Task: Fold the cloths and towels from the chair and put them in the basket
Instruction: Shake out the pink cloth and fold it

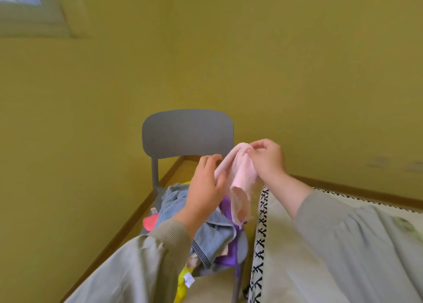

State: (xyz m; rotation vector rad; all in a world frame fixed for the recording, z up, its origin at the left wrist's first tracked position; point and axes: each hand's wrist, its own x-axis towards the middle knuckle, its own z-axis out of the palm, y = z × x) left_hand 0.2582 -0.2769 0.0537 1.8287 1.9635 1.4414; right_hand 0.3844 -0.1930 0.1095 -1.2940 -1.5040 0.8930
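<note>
A small pink cloth hangs in the air above the grey chair. My right hand pinches its top edge. My left hand holds the cloth's left side, fingers curled round it. The cloth's lower end dangles loose. On the chair seat lies a heap of cloths: a light blue towel with a dark striped border, a purple cloth, a red cloth and a yellow cloth with a white label. No basket is in view.
A bed or table surface with a beige cover and a black-and-white patterned border lies to the right of the chair. Yellow-green walls stand behind, with a wooden skirting board along the floor. A window frame is at the top left.
</note>
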